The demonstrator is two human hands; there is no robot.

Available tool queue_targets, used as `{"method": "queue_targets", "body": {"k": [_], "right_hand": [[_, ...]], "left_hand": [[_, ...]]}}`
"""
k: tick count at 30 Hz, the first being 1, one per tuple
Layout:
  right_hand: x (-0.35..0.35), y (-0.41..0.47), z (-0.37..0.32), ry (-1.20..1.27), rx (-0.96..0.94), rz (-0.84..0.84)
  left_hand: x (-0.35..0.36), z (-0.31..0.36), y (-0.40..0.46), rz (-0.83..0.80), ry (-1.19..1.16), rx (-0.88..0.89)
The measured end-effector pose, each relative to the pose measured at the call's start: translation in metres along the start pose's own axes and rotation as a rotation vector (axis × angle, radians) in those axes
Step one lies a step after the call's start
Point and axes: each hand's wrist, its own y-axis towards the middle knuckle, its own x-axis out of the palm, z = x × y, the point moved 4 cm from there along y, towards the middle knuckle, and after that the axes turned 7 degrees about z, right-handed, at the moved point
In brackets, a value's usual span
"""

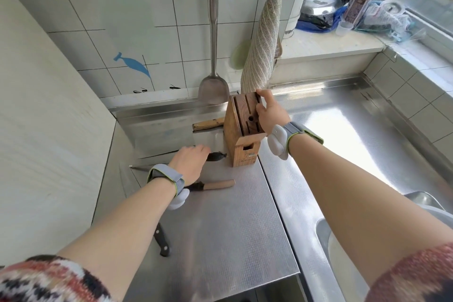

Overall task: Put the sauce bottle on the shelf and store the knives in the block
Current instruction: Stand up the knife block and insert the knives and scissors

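A wooden knife block (241, 130) stands on the steel counter, its slots empty. My right hand (269, 111) grips the block's top right edge. My left hand (190, 162) rests over the black handle (217, 156) of a long knife whose blade tip (137, 167) sticks out to the left. A cleaver (208, 137) with a wooden handle (208, 124) lies behind it. A small knife with a light wooden handle (218, 184) lies beside my left wrist. A black-handled knife (162, 240) lies partly under my left forearm. No sauce bottle is in view.
A steel spatula (213, 91) and a striped cloth (263, 49) hang on the tiled wall behind the block. A window ledge at the upper right holds bags and a jar (356, 7). A sink edge (323, 228) sits at the lower right. A white panel (44, 130) stands on the left.
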Motion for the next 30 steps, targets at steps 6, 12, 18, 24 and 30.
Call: {"method": "queue_targets", "body": {"k": [6, 12, 18, 24, 30], "right_hand": [[-0.003, 0.001, 0.004, -0.022, 0.034, -0.08], [-0.008, -0.002, -0.002, -0.099, 0.059, -0.146], [-0.012, -0.013, 0.0, 0.019, 0.073, -0.166], [-0.014, -0.017, 0.0, 0.027, 0.043, -0.182], [-0.013, -0.016, 0.003, 0.032, 0.024, -0.2]], "left_hand": [[-0.059, -0.034, 0.0, 0.314, -0.389, -0.32], [-0.139, -0.051, 0.01, 0.752, -1.111, -0.532], [-0.241, -0.023, 0.016, 1.016, -1.604, -0.418], [-0.296, 0.01, 0.019, 0.97, -1.733, -0.311], [-0.288, 0.033, 0.031, 0.94, -1.836, -0.28]]}}
